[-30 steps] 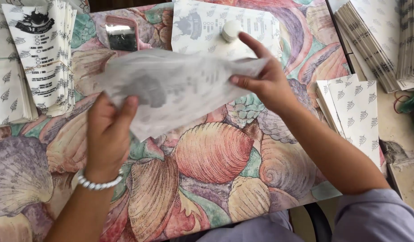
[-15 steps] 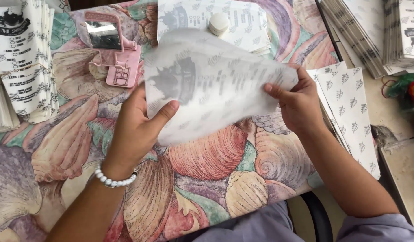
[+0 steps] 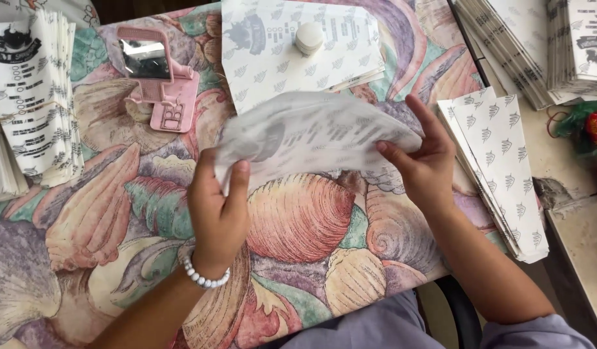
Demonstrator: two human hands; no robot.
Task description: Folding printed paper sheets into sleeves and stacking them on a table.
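With my left hand [image 3: 217, 207] and right hand [image 3: 424, 161] each pinching an end of the bowed paper sheet [image 3: 318, 132] (thin, translucent), uneven pull may crease or tear it.

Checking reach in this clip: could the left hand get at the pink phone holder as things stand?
Probably not at once: the left hand grips the paper sheet. The pink holder lies near, nothing between.

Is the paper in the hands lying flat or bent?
Bent: the paper arches between left hand and right hand, above the table.
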